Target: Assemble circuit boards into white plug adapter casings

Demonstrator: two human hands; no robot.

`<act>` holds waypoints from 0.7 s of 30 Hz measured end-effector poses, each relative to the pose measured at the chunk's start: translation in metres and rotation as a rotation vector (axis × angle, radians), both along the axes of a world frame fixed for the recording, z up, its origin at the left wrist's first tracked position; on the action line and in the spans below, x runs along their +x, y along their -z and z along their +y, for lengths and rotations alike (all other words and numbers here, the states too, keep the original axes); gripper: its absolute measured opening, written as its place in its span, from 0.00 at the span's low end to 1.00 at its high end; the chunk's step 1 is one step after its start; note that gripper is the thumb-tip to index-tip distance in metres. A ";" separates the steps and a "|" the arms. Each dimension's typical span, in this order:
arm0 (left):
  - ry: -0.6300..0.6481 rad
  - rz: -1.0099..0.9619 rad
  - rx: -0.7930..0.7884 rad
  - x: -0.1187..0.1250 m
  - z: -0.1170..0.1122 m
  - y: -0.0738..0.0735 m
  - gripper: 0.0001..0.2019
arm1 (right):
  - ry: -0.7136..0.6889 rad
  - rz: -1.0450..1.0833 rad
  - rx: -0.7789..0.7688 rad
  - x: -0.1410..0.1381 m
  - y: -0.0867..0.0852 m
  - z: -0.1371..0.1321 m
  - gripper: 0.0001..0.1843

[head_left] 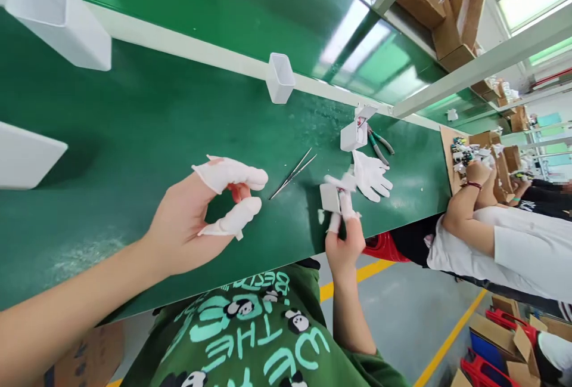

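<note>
My left hand point(201, 214) hovers over the green bench, white coverings on its thumb and fingers. A gap separates its curved fingers and thumb, with nothing between them. Just right of it lies a pair of metal tweezers point(292, 173). My right hand point(345, 235), also with white finger coverings, grips a small white box point(330, 198) near the bench's front edge. A white flap-like part stands out from the top of that box; its inside is too small to make out. Beyond this hand lie a white glove point(370, 175) and green-handled pliers point(379, 144).
Another small white box point(354, 135), flap raised, stands by the pliers. White rectangular containers point(280, 80) point(80, 29) stand along the white rail point(179, 44). A co-worker in a white sleeve point(513, 244) works at the right, beside cardboard boxes point(500, 163).
</note>
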State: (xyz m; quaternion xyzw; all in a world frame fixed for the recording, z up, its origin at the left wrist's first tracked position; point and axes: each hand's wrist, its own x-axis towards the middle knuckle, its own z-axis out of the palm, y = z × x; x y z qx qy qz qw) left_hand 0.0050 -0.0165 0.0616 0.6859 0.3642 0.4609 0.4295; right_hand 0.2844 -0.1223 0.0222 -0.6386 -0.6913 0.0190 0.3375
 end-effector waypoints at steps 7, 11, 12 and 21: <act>0.040 0.029 0.022 0.003 -0.003 0.006 0.11 | 0.093 -0.082 0.076 -0.026 -0.007 0.010 0.21; 0.066 0.072 0.072 0.005 -0.003 0.004 0.12 | 0.094 -0.046 0.081 -0.028 -0.013 0.010 0.24; 0.068 0.075 0.091 0.005 -0.002 0.004 0.12 | 0.094 -0.045 0.088 -0.027 -0.012 0.010 0.23; 0.095 0.107 0.230 0.008 -0.001 -0.001 0.13 | 0.166 -0.058 0.286 -0.029 -0.005 0.018 0.21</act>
